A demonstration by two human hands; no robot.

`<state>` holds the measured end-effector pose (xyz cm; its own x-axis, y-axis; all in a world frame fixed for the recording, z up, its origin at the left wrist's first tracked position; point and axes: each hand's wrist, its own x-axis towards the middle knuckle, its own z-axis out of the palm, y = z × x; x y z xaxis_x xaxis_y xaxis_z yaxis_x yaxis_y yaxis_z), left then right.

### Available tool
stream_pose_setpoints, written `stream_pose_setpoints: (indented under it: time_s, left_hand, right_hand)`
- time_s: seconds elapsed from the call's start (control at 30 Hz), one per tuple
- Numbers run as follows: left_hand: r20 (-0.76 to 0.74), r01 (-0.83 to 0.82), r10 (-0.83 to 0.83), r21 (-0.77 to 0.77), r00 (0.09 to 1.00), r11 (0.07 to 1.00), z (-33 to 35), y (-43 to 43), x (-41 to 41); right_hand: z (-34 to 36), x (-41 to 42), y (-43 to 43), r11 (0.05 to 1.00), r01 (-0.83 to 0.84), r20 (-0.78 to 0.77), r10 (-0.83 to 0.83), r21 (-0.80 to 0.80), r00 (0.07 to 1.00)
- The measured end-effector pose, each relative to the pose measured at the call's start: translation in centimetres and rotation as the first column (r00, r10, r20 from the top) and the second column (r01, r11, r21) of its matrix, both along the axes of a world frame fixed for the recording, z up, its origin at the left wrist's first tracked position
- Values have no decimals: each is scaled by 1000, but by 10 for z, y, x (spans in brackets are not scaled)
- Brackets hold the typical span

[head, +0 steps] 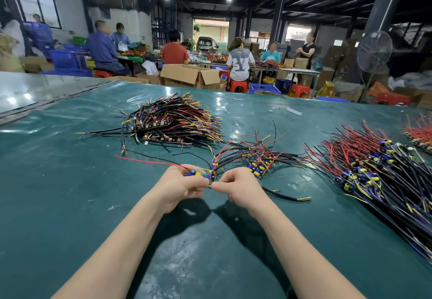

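Two hands meet at the lower centre of the frame, raised a little over the green table cover (70,205), with one wired module (197,174) caught between them. It is a small board carrying a blue capacitor and yellow parts. A red lead (145,161) trails from it toward the left, and dark leads arch up and to the right into the small heap (254,158) just behind the hands.

The module looks very light. The board itself should be stiff, while the leads are limp and springy and will snag on their neighbours in the heap. The solder joints and the upright capacitor are probably the weak spots, so the safest hold is on the bare edges of the board, not on the wires or the components. Pulling it free by a lead risks bending or tearing a joint.

The left hand (178,183) is closed, its fingers curled round the module from the left side, with the capacitor showing just above its knuckles. The right hand (239,187) is also closed, thumb and forefinger pinching the module's right end. Whether they nip the board edge or a wire there is hidden by the fingers. The fingertips of both hands nearly touch.

A black-and-yellow pile (170,121) lies at upper centre, and a big pile (374,170) fills the right side. A loose black cable (287,196) lies just right of the right hand.
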<state>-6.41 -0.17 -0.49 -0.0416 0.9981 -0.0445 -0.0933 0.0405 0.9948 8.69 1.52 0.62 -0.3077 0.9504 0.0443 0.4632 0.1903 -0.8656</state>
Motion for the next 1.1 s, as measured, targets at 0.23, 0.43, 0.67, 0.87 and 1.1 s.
stream_pose_setpoints:
  time_s: [0.23, 0.43, 0.67, 0.87, 1.1]
  left_hand:
    - [-3, -60, 60, 11, 998, 998, -1, 4, -12]
    - [10, -61, 60, 28, 998, 998, 1, 4, -16]
    - [54, -31, 32, -19, 998, 999, 3, 2, -15]
    - [77, 83, -75, -100, 994, 992, 3, 1, -14]
    - [-35, -74, 74, 3, 997, 997, 2, 1, -14]
  right_hand:
    - [0, 13, 2, 948, -156, -154, 117, -276, 981]
    - [1, 13, 0, 882, -392, -253, 330, -261, 910]
    - [-4, 13, 0, 976, -113, -164, 82, -184, 983]
    - [-5, 15, 3, 980, -105, -166, 76, -172, 983]
    - [-9, 16, 6, 970, -147, -133, 122, -194, 984]
